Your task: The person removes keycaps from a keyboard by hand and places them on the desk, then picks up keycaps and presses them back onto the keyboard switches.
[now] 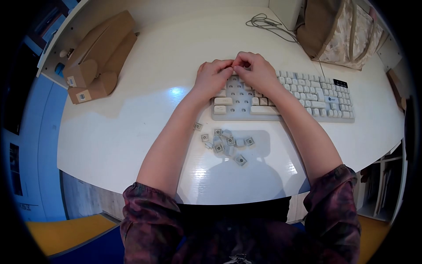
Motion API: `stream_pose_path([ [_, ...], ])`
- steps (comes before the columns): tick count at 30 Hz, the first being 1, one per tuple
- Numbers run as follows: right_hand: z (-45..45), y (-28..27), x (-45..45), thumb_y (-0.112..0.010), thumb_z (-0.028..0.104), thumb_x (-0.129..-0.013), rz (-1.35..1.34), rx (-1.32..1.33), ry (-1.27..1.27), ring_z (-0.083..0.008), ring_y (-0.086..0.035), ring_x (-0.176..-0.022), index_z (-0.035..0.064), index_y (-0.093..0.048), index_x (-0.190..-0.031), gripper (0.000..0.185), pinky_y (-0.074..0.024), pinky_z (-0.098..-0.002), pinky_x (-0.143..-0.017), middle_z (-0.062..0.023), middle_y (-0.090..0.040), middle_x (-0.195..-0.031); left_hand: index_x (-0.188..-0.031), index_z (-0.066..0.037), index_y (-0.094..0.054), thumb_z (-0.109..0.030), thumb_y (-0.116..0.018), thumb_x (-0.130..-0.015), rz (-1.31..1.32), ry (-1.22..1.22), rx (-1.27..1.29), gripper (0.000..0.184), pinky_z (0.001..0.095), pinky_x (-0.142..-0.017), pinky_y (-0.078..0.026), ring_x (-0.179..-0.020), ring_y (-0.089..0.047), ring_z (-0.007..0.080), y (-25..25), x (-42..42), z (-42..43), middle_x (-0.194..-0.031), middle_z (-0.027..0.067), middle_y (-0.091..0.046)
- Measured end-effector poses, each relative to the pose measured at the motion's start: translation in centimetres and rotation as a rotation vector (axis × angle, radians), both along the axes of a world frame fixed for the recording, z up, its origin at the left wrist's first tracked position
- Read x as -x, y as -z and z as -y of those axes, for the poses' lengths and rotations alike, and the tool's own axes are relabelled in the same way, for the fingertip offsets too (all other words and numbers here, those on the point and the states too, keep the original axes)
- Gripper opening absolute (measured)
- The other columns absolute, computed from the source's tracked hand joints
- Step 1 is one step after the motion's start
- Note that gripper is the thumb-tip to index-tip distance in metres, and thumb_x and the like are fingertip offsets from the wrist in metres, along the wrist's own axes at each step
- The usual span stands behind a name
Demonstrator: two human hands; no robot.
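Note:
A white keyboard (246, 117) lies on the desk, with part of its left side bared of keycaps and small switch mounts showing there. My left hand (213, 78) is over its upper left corner, thumb and fingers pinched together. Beside it, my right hand (256, 74) is closed too, its fingertips meeting those of the left at the keyboard's top edge. Whatever is between the fingertips is too small and hidden to make out. Several loose keycaps (219, 148) lie in front of the keyboard, some upside down with their undersides showing.
Folded brown cardboard (105, 57) stands at the desk's left back. A coiled grey cable (268, 23) lies at the back, near a brown and patterned bag (347, 35) on the right. The white desk (110, 145) has a curved front edge.

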State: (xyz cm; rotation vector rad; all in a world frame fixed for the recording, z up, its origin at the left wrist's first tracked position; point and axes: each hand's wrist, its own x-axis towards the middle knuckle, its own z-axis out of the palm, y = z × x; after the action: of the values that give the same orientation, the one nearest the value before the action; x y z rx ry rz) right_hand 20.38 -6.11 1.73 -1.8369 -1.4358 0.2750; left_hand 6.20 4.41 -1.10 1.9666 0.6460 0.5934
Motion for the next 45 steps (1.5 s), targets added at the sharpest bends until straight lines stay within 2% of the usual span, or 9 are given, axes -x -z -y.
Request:
stream_pose_path([
  [2,0.2,0.0,0.1,-0.065,0.024,-0.082,0.007,-0.036,-0.011,-0.0254,-0.063,-0.09,0.0128,-0.069,-0.089,0.013,-0.052,-0.0402,-0.078,-0.0047,-0.07,-0.092,-0.131,-0.002,-0.06,-0.014,-0.053,-0.098,-0.024,0.045,0.087,0.037,0.0302,-0.097,-0.046,-0.111,-0.059,0.0166,-0.5,0.1,-0.1,-0.122,0.0095,-0.064],
  [6,0.4,-0.2,0.0,-0.066,0.026,-0.081,0.001,-0.023,-0.032,-0.0247,-0.063,-0.092,0.0139,-0.069,-0.088,0.014,-0.0521,-0.0398,-0.079,-0.0045,-0.069,-0.092,-0.134,-0.001,-0.057,-0.013,-0.052,-0.097,-0.035,0.069,0.137,0.039,0.0304,-0.099,-0.046,-0.113,-0.06,0.0166,-1.3,0.2,0.2,-0.124,0.0093,-0.064],
  [15,-0.7,0.4,-0.9,-0.065,0.025,-0.08,-0.182,0.052,-0.051,-0.0194,-0.066,-0.073,0.0125,-0.07,-0.085,0.014,-0.0507,-0.034,-0.069,-0.0036,-0.069,-0.078,-0.135,-0.002,-0.056,-0.014,-0.053,-0.097,-0.027,0.034,0.286,0.04,0.0306,-0.097,-0.048,-0.111,-0.06,0.0177,-2.8,0.4,1.2,-0.123,0.0106,-0.064],
  [23,-0.3,0.0,-0.2,-0.063,0.027,-0.081,-0.071,0.059,-0.002,-0.0264,-0.065,-0.086,0.014,-0.07,-0.087,0.016,-0.0526,-0.0401,-0.076,-0.0063,-0.07,-0.087,-0.13,-0.004,-0.062,-0.013,-0.057,-0.095,0.058,0.007,0.449,0.036,0.0329,-0.092,-0.051,-0.105,-0.063,0.019,-3.7,0.5,2.2,-0.119,0.0128,-0.065],
  [26,-0.1,-0.1,0.0,-0.063,0.028,-0.082,0.002,0.038,0.024,-0.026,-0.064,-0.092,0.0144,-0.071,-0.088,0.017,-0.0523,-0.0401,-0.078,-0.0057,-0.069,-0.092,-0.127,-0.003,-0.064,-0.014,-0.057,-0.094,0.082,0.015,0.209,0.035,0.0334,-0.092,-0.051,-0.105,-0.064,0.0198,-1.3,0.1,1.0,-0.115,0.0141,-0.067],
  [32,0.5,0.1,-0.2,-0.066,0.029,-0.083,-0.005,-0.027,-0.072,-0.0235,-0.063,-0.091,0.0145,-0.075,-0.094,0.02,-0.0521,-0.0378,-0.079,-0.005,-0.068,-0.093,-0.124,-0.003,-0.065,-0.018,-0.058,-0.092,0.135,0.021,0.145,0.036,0.0368,-0.094,-0.05,-0.104,-0.065,0.0255,-0.6,0.4,0.5,-0.113,0.0145,-0.069],
  [38,0.1,0.6,-0.9,-0.067,0.028,-0.084,-0.08,-0.005,-0.102,-0.0214,-0.065,-0.088,0.0149,-0.076,-0.101,0.023,-0.0522,-0.0344,-0.079,-0.0057,-0.07,-0.095,-0.125,-0.01,-0.066,-0.02,-0.058,-0.092,0.115,0.011,0.134,0.036,0.0397,-0.104,-0.041,-0.117,-0.051,0.0274,0.8,0.3,-0.2,-0.114,0.0106,-0.069],
  [41,0.3,0.4,-0.9,-0.068,0.027,-0.086,-0.146,0.015,-0.098,-0.0211,-0.067,-0.086,0.0135,-0.076,-0.101,0.022,-0.0523,-0.0332,-0.079,-0.0071,-0.071,-0.095,-0.133,0.0,-0.055,-0.01,-0.051,-0.098,0.079,0.042,0.149,0.037,0.0298,-0.095,-0.048,-0.111,-0.06,0.017,0.2,0.6,-0.2,-0.124,0.0097,-0.063],
  [45,0.4,0.1,-0.8,-0.068,0.027,-0.086,-0.153,0.028,-0.088,-0.0214,-0.068,-0.085,0.0112,-0.076,-0.102,0.024,-0.0522,-0.0327,-0.078,-0.008,-0.072,-0.093,-0.132,0.0,-0.056,-0.01,-0.05,-0.099,0.084,0.056,0.154,0.036,0.0301,-0.095,-0.048,-0.111,-0.059,0.0169,0.0,0.6,0.0,-0.122,0.0096,-0.063],
])
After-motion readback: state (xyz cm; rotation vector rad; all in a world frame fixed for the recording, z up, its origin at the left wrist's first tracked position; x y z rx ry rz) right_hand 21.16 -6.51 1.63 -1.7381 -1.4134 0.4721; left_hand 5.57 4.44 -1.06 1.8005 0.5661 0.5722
